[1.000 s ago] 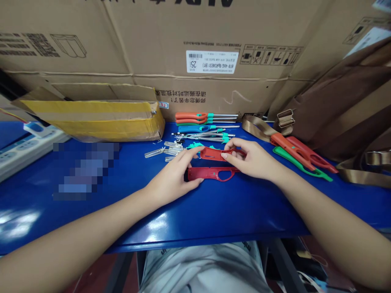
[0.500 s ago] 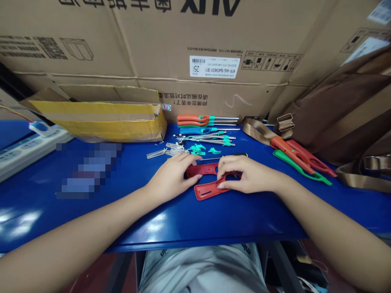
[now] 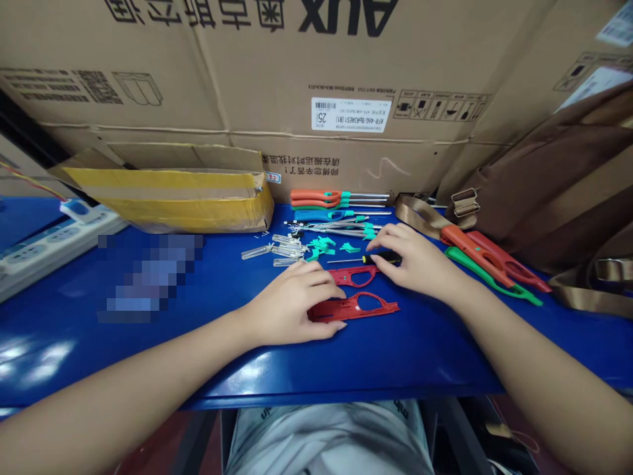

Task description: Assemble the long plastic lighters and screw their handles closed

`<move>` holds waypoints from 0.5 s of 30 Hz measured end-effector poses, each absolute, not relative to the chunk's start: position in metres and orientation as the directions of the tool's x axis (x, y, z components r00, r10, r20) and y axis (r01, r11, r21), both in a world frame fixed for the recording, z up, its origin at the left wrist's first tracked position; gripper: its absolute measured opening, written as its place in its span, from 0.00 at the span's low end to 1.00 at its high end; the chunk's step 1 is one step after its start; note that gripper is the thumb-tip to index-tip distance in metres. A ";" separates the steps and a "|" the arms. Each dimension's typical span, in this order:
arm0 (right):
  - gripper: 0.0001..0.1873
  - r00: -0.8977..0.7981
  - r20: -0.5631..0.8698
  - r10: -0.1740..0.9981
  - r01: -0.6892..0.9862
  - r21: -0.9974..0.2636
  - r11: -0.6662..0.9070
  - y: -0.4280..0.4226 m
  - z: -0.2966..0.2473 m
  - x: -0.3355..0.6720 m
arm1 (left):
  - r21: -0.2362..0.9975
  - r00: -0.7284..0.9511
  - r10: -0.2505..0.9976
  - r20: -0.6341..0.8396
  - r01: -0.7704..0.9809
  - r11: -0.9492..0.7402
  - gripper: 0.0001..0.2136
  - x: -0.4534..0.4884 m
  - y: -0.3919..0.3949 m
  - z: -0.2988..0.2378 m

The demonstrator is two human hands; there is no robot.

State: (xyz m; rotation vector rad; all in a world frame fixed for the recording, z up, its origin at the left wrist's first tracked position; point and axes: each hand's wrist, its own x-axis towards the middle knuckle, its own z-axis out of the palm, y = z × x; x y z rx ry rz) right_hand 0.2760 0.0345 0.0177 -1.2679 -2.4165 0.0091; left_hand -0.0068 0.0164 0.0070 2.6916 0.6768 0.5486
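Observation:
My left hand [image 3: 299,303] has its fingers and thumb around the left end of a red lighter shell half [image 3: 368,305], which lies inner side up on the blue table. A second red shell half [image 3: 357,276] rests just behind it, its left end partly hidden by that hand. My right hand [image 3: 413,260] hovers farther back, fingers curved and apart, nothing visibly gripped. Between its fingers and thumb shows the black-and-yellow handle of a screwdriver [image 3: 368,259]. Teal triggers [image 3: 321,247], metal lighter tubes [image 3: 341,227] and clear fuel tanks [image 3: 288,247] lie behind my hands.
Orange lighters [image 3: 316,198] and a blue lighter [image 3: 316,215] lie along the back. More orange, red and green shells [image 3: 477,254] sit at right by a brown bag [image 3: 548,178]. A taped carton [image 3: 198,198] and a power strip [image 3: 59,247] stand left. Large cardboard [image 3: 257,79] backs the table.
My right hand has let go of the front shell half and moved back toward the screwdriver. My left hand has shifted forward from the rear shell half onto the front one.

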 end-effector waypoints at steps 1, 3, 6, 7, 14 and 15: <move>0.08 -0.486 0.319 0.813 0.811 -0.180 0.556 0.037 0.017 0.280 | 0.376 0.822 0.499 0.273 0.386 -0.842 0.16 -0.007 0.016 0.006; 0.09 -0.468 0.259 0.845 0.835 -0.185 0.518 0.041 0.016 0.287 | 0.375 0.831 0.496 0.254 0.388 -0.842 0.15 -0.007 0.017 0.005; 0.09 -0.462 0.195 0.865 0.838 -0.222 0.498 0.042 0.016 0.290 | 0.384 0.832 0.499 0.242 0.390 -0.837 0.14 -0.007 0.018 0.004; 0.09 -0.462 0.179 0.869 0.838 -0.232 0.493 0.041 0.017 0.290 | 0.386 0.830 0.502 0.244 0.392 -0.835 0.14 -0.007 0.018 0.003; 0.09 -0.453 0.123 0.883 0.848 -0.245 0.470 0.038 0.021 0.289 | 0.407 0.802 0.541 0.254 0.419 -0.812 0.13 -0.004 0.017 -0.002; 0.09 -0.445 0.117 0.888 0.856 -0.235 0.460 0.038 0.021 0.289 | 0.409 0.800 0.543 0.257 0.419 -0.811 0.13 -0.004 0.018 -0.002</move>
